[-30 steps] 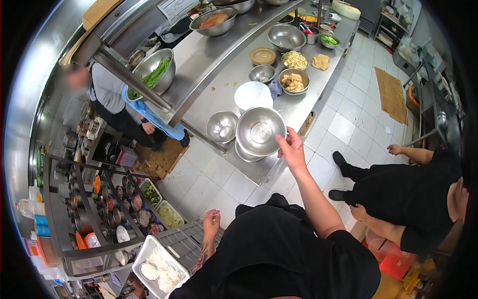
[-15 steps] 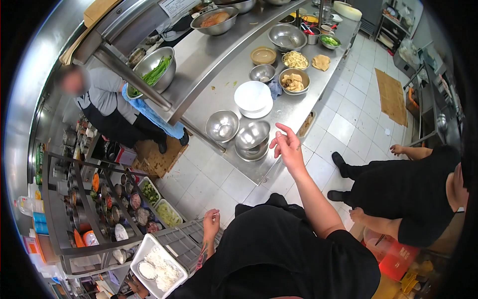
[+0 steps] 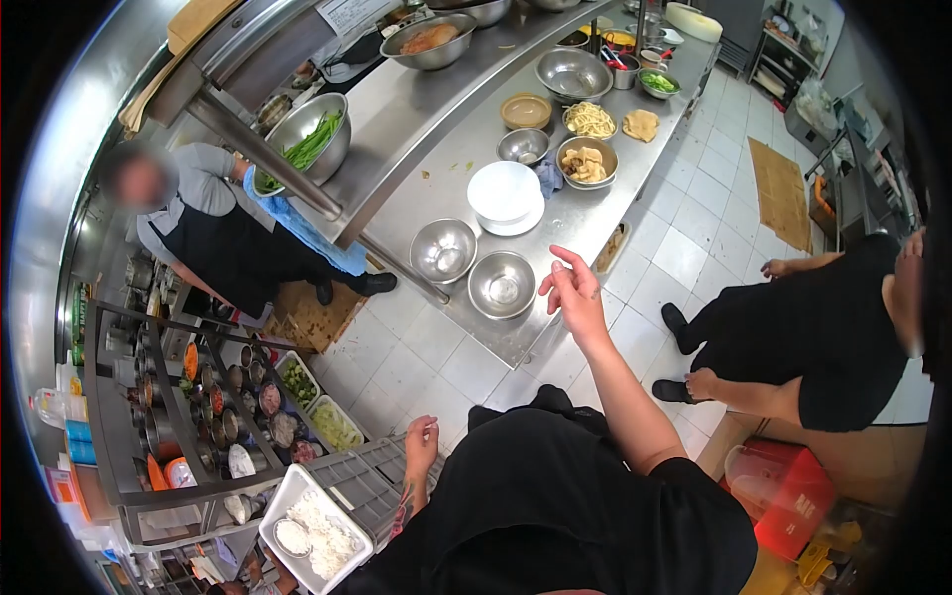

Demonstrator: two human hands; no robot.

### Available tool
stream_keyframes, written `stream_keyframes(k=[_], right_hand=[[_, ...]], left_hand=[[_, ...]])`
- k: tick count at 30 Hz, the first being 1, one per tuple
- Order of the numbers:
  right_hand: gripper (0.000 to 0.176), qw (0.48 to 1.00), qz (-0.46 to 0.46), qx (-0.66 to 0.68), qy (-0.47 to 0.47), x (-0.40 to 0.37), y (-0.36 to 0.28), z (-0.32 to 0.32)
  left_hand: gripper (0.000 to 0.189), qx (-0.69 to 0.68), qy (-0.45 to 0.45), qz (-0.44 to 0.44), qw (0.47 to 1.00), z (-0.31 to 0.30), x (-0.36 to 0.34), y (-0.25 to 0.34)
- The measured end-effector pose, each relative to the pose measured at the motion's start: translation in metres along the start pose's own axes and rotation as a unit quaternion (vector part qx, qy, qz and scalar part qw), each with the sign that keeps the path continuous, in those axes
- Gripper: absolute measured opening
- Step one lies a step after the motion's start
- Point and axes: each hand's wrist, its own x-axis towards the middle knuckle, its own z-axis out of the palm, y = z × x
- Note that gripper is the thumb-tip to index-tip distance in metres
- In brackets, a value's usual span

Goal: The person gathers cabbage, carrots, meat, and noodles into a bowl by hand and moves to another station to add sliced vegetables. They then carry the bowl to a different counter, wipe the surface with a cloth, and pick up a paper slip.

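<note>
My right hand [image 3: 572, 293] is open, index finger extended and the others loosely bent, with nothing in it. It hovers just right of a steel bowl [image 3: 502, 286] near the counter's corner. Another steel bowl [image 3: 443, 251] stands beside that one, and behind them is a stack of white bowls [image 3: 506, 196]. My left hand [image 3: 421, 443] hangs low by my side, empty, its fingers loosely bent and apart. Close to it is a grey plastic crate [image 3: 382, 483].
Bowls of noodles [image 3: 589, 120] and yellowish pieces [image 3: 585, 162] stand farther along the steel counter [image 3: 397, 198]. A white tub of rice [image 3: 288, 481] is at lower left. One person [image 3: 208, 218] stands behind the shelf, another [image 3: 793, 347] at right.
The tilted upper bowl beside my right hand has dropped level into the one below. Both my hands have stayed nearly still. The people at left and right have shifted position.
</note>
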Motion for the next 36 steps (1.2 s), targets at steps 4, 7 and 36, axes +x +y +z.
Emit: stream_keyframes(k=[4, 7, 36], right_hand=[[0.041, 1.000, 0.002, 0.002, 0.006, 0.004, 0.008, -0.008], [0.036, 1.000, 0.002, 0.001, 0.018, 0.011, 0.023, -0.022], [0.072, 0.671, -0.003, -0.720, -0.180, 0.050, 0.174, -0.091]], left_hand=[[0.020, 0.001, 0.002, -0.001, 1.000, 0.000, 0.001, 0.000], [0.023, 0.006, 0.000, -0.003, 1.000, -0.002, 0.001, 0.001], [0.030, 0.054, 0.005, 0.032, 0.998, 0.001, 0.014, 0.002]])
